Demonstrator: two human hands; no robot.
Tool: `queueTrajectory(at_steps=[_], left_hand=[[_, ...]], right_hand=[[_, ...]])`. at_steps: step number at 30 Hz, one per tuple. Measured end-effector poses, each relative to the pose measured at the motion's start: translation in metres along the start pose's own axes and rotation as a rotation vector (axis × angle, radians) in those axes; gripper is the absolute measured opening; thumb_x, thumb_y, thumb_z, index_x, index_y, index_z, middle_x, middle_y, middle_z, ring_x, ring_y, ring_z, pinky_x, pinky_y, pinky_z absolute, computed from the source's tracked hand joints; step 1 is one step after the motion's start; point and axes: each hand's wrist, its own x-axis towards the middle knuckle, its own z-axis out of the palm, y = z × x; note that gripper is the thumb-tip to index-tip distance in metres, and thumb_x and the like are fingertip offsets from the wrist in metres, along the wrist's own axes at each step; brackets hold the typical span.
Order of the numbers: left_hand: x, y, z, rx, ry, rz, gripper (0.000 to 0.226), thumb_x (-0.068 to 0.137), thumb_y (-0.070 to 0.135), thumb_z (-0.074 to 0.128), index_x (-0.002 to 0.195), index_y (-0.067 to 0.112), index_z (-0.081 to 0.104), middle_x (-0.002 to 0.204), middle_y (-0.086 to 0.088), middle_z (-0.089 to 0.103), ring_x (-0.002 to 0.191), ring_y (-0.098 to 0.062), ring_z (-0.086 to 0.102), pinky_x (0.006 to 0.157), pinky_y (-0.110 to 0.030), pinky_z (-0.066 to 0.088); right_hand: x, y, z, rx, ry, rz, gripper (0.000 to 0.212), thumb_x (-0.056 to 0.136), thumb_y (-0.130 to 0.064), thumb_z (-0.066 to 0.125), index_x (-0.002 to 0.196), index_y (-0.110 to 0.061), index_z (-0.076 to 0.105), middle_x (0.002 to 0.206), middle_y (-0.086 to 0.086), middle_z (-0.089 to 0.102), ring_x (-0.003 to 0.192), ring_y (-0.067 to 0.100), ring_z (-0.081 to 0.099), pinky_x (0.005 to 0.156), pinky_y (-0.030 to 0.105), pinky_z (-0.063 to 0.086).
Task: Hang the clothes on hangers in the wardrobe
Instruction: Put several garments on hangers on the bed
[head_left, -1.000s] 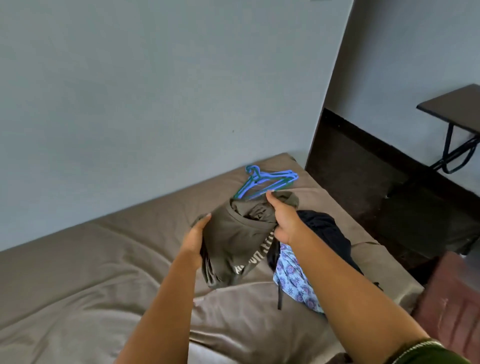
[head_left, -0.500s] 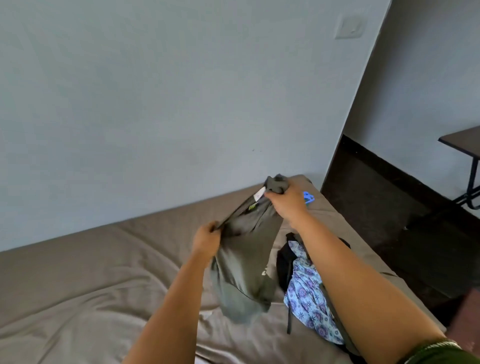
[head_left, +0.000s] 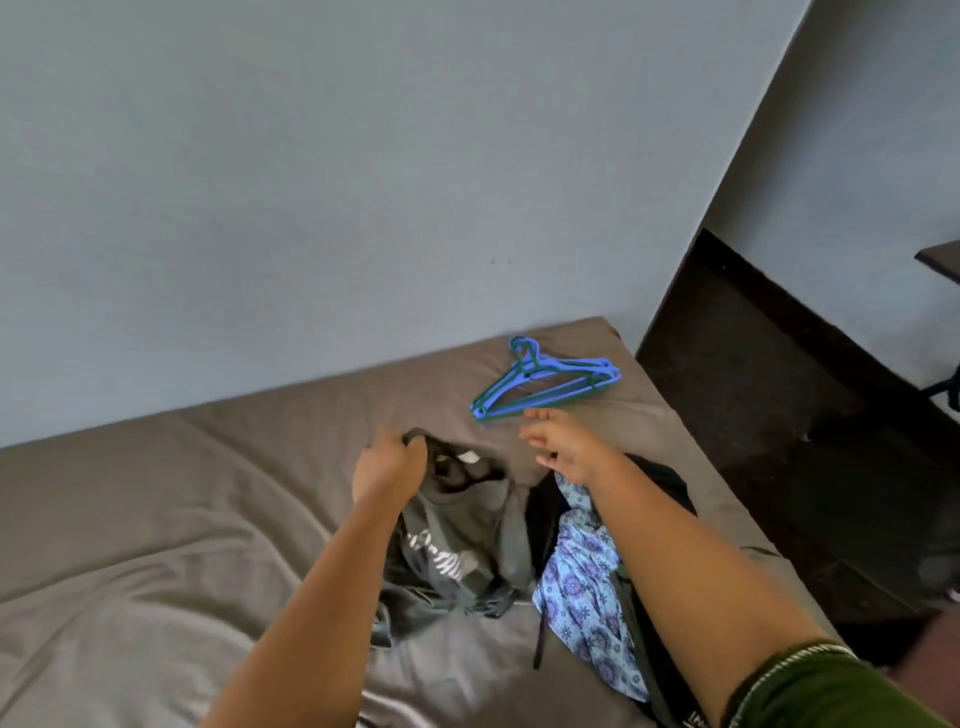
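On rumpled bedsheet, left hand bunches soft olive shirt.

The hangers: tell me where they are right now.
In the head view the hangers lie stacked on the bed near its far right corner, close to the wall, just beyond the open right hand reaching toward them.

Left hand curled, right hand seemingly loose

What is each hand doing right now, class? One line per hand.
Left hand: closed, gripping the olive-green shirt at its collar.
Right hand: open, holding nothing, fingers extended toward the hangers.
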Motion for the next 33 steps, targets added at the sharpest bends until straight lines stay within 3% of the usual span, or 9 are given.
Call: queueTrajectory(at_steps=[3, 5, 7, 10, 13, 20, 26, 29, 33], left_hand=[[0.032, -0.001, 0.042, -0.002, -0.045, -0.061, 0.033, 0.096, 0.031, 0.039, 0.083, 0.010, 0.060, 0.090, -0.015, 0.063, 0.089, -0.035, 0.058, 0.076, -0.034, 0.044], [0.058, -0.005, 0.067, -0.026, -0.038, -0.099, 0.036, 0.095, 0.031, 0.042, 0.065, 0.013, 0.052, 0.073, -0.012, 0.060, 0.076, -0.033, 0.058, 0.066, -0.033, 0.043], [0.091, -0.012, 0.093, -0.074, -0.001, -0.137, 0.038, 0.092, 0.031, 0.045, 0.059, 0.013, 0.047, 0.062, -0.011, 0.057, 0.065, -0.031, 0.059, 0.058, -0.031, 0.042], [0.138, -0.026, 0.122, -0.126, 0.028, -0.171, 0.036, 0.087, 0.030, 0.048, 0.056, 0.013, 0.049, 0.054, -0.011, 0.055, 0.050, -0.025, 0.051, 0.050, -0.027, 0.038], [0.170, -0.046, 0.147, -0.171, 0.055, -0.206, 0.034, 0.089, 0.031, 0.050, 0.068, 0.009, 0.066, 0.066, -0.015, 0.065, 0.054, -0.021, 0.053, 0.052, -0.026, 0.040], [0.180, -0.087, 0.182, -0.265, 0.098, -0.268, 0.040, 0.097, 0.044, 0.041, 0.075, 0.021, 0.066, 0.067, -0.005, 0.067, 0.065, -0.015, 0.059, 0.059, -0.027, 0.043], [0.172, -0.081, 0.179, -0.574, -0.002, -0.422, 0.034, 0.093, 0.047, 0.050, 0.082, 0.022, 0.071, 0.074, -0.005, 0.073, 0.076, -0.029, 0.070, 0.082, -0.045, 0.055], [0.166, -0.061, 0.169, -0.825, -0.034, -0.509, 0.051, 0.074, 0.058, 0.065, 0.100, 0.015, 0.071, 0.098, -0.011, 0.073, 0.094, -0.032, 0.067, 0.093, -0.049, 0.051], [0.139, -0.007, 0.131, -0.907, -0.065, -0.254, 0.040, 0.088, 0.048, 0.063, 0.080, 0.010, 0.068, 0.071, -0.013, 0.064, 0.066, -0.023, 0.060, 0.064, -0.032, 0.051]], right_hand=[[0.077, 0.020, 0.001, -0.265, 0.063, -0.021, 0.022, 0.082, -0.004, 0.060, 0.078, -0.021, 0.047, 0.084, 0.002, 0.051, 0.084, 0.017, 0.047, 0.072, 0.030, 0.038], [0.131, 0.036, -0.002, -0.511, 0.092, -0.087, 0.018, 0.083, -0.005, 0.059, 0.074, -0.018, 0.050, 0.084, 0.003, 0.053, 0.091, 0.021, 0.050, 0.079, 0.032, 0.042], [0.189, 0.042, -0.003, -0.807, 0.069, -0.173, 0.015, 0.088, -0.005, 0.051, 0.098, -0.009, 0.062, 0.108, 0.011, 0.059, 0.108, 0.028, 0.054, 0.092, 0.030, 0.040], [0.267, 0.045, -0.002, -1.035, 0.130, -0.349, 0.031, 0.087, 0.002, 0.047, 0.115, 0.000, 0.060, 0.122, 0.020, 0.056, 0.115, 0.035, 0.053, 0.095, 0.036, 0.042], [0.339, 0.060, 0.005, -1.283, 0.102, -0.463, 0.031, 0.092, -0.001, 0.046, 0.122, -0.003, 0.055, 0.123, 0.018, 0.053, 0.114, 0.035, 0.050, 0.094, 0.039, 0.041], [0.402, 0.105, 0.015, -1.848, 0.085, -0.649, 0.032, 0.095, -0.005, 0.042, 0.125, -0.013, 0.048, 0.125, 0.004, 0.050, 0.121, 0.025, 0.045, 0.089, 0.040, 0.045], [0.362, 0.067, -0.001, -1.714, 0.108, -0.692, 0.030, 0.090, -0.002, 0.044, 0.116, -0.009, 0.056, 0.118, 0.009, 0.056, 0.114, 0.030, 0.054, 0.086, 0.040, 0.048], [0.308, 0.037, 0.002, -1.375, 0.222, -0.942, 0.017, 0.081, -0.004, 0.049, 0.088, -0.008, 0.065, 0.087, 0.012, 0.063, 0.082, 0.033, 0.066, 0.062, 0.039, 0.054], [0.192, 0.035, 0.030, -1.024, 0.227, -1.124, 0.023, 0.084, -0.024, 0.044, 0.082, -0.018, 0.066, 0.079, 0.000, 0.063, 0.073, 0.019, 0.061, 0.063, 0.031, 0.049]])
